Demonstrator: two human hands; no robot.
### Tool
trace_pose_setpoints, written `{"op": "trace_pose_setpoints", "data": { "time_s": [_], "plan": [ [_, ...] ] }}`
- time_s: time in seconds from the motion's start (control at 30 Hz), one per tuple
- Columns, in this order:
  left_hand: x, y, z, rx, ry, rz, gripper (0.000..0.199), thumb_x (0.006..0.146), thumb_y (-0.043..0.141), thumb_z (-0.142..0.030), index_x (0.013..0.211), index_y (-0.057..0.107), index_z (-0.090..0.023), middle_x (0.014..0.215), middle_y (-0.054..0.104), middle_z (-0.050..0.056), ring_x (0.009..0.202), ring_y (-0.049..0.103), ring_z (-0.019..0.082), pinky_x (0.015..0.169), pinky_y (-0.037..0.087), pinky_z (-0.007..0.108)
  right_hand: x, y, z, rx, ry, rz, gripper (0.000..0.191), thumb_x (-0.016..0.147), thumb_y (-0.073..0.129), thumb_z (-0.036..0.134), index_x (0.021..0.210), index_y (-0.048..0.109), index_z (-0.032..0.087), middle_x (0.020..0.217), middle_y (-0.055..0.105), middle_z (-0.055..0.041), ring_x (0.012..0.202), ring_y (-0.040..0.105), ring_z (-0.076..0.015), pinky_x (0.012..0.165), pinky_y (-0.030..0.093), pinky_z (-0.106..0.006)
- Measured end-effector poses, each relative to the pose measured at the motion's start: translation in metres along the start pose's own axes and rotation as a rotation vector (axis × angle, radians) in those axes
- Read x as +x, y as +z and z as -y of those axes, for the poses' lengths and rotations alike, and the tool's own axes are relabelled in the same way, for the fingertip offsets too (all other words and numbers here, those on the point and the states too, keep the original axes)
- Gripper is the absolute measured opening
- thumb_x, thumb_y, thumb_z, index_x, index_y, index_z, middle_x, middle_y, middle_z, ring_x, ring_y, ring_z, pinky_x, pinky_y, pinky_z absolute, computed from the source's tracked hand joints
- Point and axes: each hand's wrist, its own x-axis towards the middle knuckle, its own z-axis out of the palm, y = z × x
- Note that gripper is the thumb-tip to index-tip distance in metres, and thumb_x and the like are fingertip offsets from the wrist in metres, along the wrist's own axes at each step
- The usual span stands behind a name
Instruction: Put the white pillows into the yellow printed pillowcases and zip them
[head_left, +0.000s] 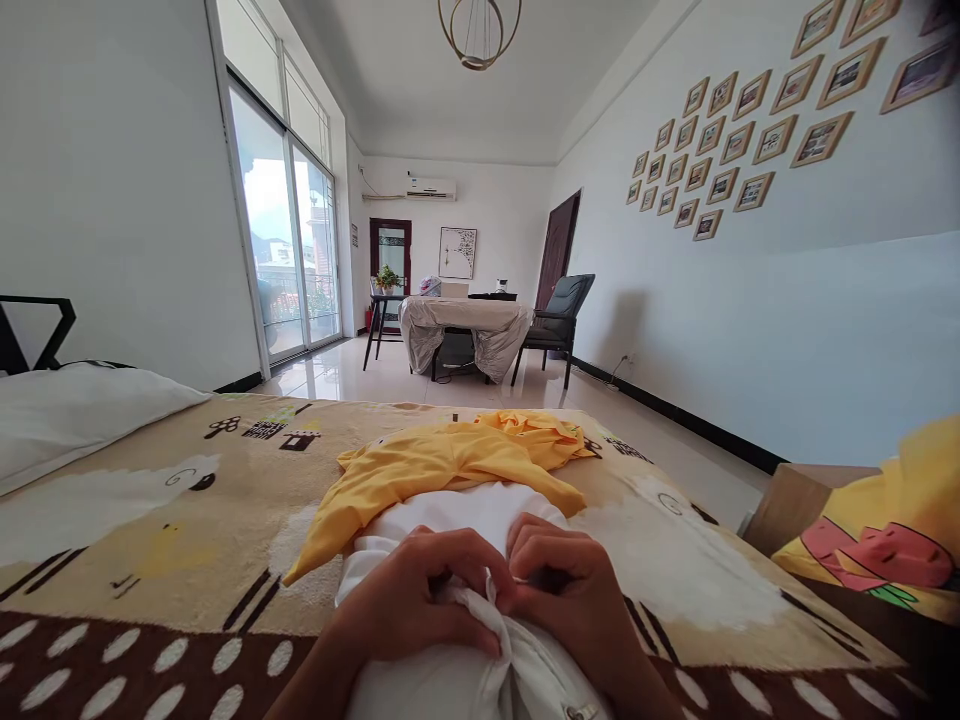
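A white cloth item (pixel 457 510), puffy like a pillow or cushion, lies at the near middle of the bed, with a small metal zipper pull at its lower right. My left hand (pixel 431 590) pinches a fold of it between thumb and fingers. Close beside it, my right hand (pixel 559 580) has its fingers curled on the same fabric, thumb toward the left hand. The fingertips almost meet around a twisted edge. Just beyond the white item, a crumpled yellow cloth (pixel 442 455) partly covers its far end.
Under everything is a beige patterned blanket (pixel 262 480). A white pillow (pixel 82 410) lies at the left. On the right, a printed yellow cloth (pixel 892 530) hangs over a cardboard box (pixel 795 490). Farther off stand a covered table (pixel 469 315) and a black chair (pixel 559 315).
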Motion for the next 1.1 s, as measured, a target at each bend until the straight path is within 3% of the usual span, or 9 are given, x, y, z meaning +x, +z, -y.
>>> {"op": "trace_pose_setpoints", "data": {
  "time_s": [0.23, 0.57, 0.67, 0.83, 0.97, 1.03, 1.1],
  "plan": [
    [0.002, -0.001, 0.003, -0.004, 0.118, -0.006, 0.038, 0.062, 0.079, -0.047, 0.083, 0.071, -0.017, 0.075, 0.061, -0.001, 0.064, 0.045, 0.009, 0.062, 0.034, 0.022, 0.000, 0.003, 0.000, 0.032, -0.088, -0.003, 0.027, 0.066, 0.079, 0.028, 0.052, 0.060, 0.017, 0.051, 0.057, 0.0007, 0.056, 0.048, -0.0121, 0.053, 0.041, -0.025],
    [0.001, 0.004, 0.008, 0.023, 0.109, -0.109, 0.047, 0.057, 0.077, -0.059, 0.069, 0.065, -0.015, 0.073, 0.055, -0.001, 0.065, 0.045, 0.010, 0.060, 0.032, 0.023, 0.000, 0.002, 0.000, -0.032, -0.008, 0.035, 0.031, 0.069, 0.077, 0.030, 0.050, 0.056, 0.017, 0.051, 0.052, 0.0020, 0.057, 0.045, -0.0117, 0.054, 0.038, -0.025],
    [0.003, 0.004, 0.010, 0.062, 0.114, -0.044, 0.046, 0.061, 0.074, -0.059, 0.068, 0.061, -0.016, 0.071, 0.052, -0.002, 0.063, 0.042, 0.010, 0.061, 0.033, 0.023, -0.001, 0.002, 0.000, -0.036, -0.021, 0.062, 0.031, 0.069, 0.077, 0.029, 0.050, 0.055, 0.017, 0.051, 0.052, 0.0021, 0.057, 0.045, -0.0116, 0.054, 0.038, -0.025],
    [0.006, 0.003, 0.014, 0.094, 0.327, 0.099, 0.042, 0.076, 0.063, -0.057, 0.068, 0.053, -0.017, 0.066, 0.051, -0.003, 0.064, 0.042, 0.010, 0.072, 0.035, 0.026, 0.003, 0.003, 0.000, -0.046, -0.071, 0.135, 0.028, 0.073, 0.074, 0.030, 0.053, 0.058, 0.018, 0.051, 0.056, 0.0014, 0.058, 0.047, -0.0116, 0.055, 0.041, -0.024],
    [0.005, 0.000, 0.009, 0.225, 0.333, 0.083, 0.044, 0.083, 0.048, -0.061, 0.073, 0.051, -0.018, 0.069, 0.052, -0.001, 0.072, 0.043, 0.014, 0.071, 0.035, 0.026, 0.002, -0.005, 0.017, -0.146, -0.089, 0.052, 0.010, 0.075, 0.071, 0.025, 0.072, 0.064, 0.020, 0.071, 0.063, -0.0014, 0.069, 0.057, -0.0140, 0.062, 0.047, -0.024],
    [0.004, 0.000, 0.006, 0.279, 0.342, 0.073, 0.042, 0.086, 0.045, -0.059, 0.075, 0.050, -0.019, 0.071, 0.054, 0.000, 0.075, 0.044, 0.014, 0.074, 0.036, 0.026, -0.009, -0.013, 0.033, -0.200, -0.193, 0.000, 0.002, 0.082, 0.064, 0.023, 0.083, 0.065, 0.022, 0.082, 0.065, -0.0033, 0.077, 0.061, -0.0157, 0.070, 0.049, -0.028],
    [0.004, -0.001, 0.003, 0.309, 0.349, 0.086, 0.038, 0.089, 0.044, -0.054, 0.076, 0.050, -0.019, 0.073, 0.055, 0.001, 0.077, 0.045, 0.015, 0.075, 0.037, 0.026, -0.028, -0.018, 0.051, -0.264, -0.317, 0.071, 0.009, 0.087, 0.057, 0.024, 0.085, 0.065, 0.026, 0.077, 0.066, -0.0013, 0.073, 0.062, -0.0154, 0.073, 0.050, -0.029]
  ]
}}
